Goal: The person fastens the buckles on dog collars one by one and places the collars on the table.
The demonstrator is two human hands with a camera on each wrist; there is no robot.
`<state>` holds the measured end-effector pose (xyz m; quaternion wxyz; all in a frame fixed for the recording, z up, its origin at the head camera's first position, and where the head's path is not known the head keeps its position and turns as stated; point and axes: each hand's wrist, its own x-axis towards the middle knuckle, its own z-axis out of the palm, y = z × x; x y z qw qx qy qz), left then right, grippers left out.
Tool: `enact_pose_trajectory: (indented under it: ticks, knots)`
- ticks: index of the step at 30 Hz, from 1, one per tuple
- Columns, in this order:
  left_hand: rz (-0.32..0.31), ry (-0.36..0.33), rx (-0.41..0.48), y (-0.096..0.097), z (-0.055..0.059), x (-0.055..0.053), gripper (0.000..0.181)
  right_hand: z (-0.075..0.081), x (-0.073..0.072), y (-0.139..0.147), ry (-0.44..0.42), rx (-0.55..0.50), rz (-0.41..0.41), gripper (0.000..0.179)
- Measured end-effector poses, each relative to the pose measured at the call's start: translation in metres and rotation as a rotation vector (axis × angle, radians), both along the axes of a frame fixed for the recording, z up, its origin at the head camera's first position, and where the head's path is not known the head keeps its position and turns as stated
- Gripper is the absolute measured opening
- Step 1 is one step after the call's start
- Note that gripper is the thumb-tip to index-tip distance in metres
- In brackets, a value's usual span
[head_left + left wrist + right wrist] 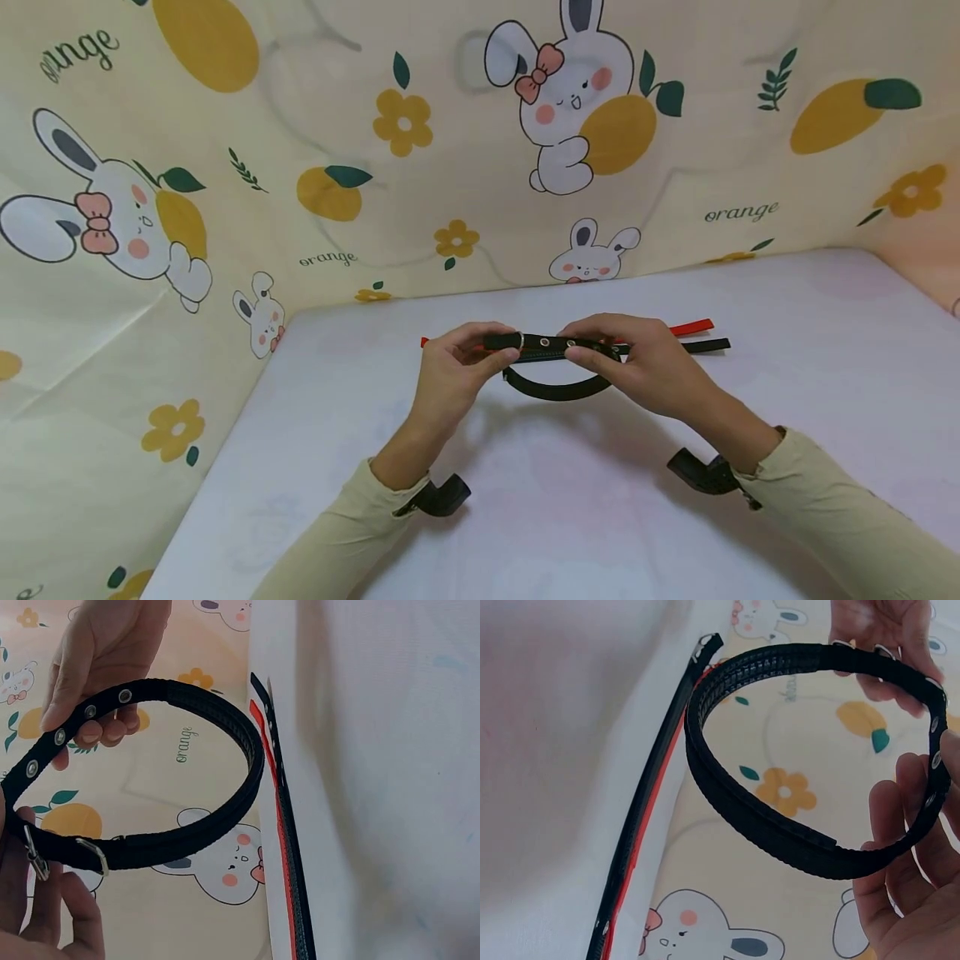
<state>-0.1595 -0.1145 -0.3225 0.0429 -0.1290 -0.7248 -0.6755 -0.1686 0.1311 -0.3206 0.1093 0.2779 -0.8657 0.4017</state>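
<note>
A black collar [558, 392], bent round into a loop, is held up over the table by both hands. My left hand [457, 362] pinches its buckle end between thumb and fingers; the left wrist view shows the metal buckle [37, 859] and a ring [97, 855] beside it. The right hand [637, 362] grips the end with metal eyelets, thumb on one side and fingers on the other, as the right wrist view also shows. Fingers hide where the two ends meet, so I cannot tell whether the strap passes through the buckle.
Behind the hands, a red strap [693, 327] and another black strap [708, 345] lie side by side on the white table [540, 517]. A cloth backdrop [300, 125] printed with rabbits and oranges rises at the back and left.
</note>
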Motion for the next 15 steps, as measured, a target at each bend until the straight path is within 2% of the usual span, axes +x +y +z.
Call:
enact_pose_trajectory:
  ticks: [7, 15]
  knots:
    - [-0.017, -0.033, 0.039, 0.0024, -0.0015, 0.0009, 0.026, -0.0002, 0.0013, -0.0009, 0.019, 0.003, 0.023, 0.018]
    - [-0.03, -0.03, 0.078, 0.0024, -0.0002, 0.0001, 0.028, -0.001, 0.0015, -0.0032, 0.023, 0.008, 0.018, 0.019]
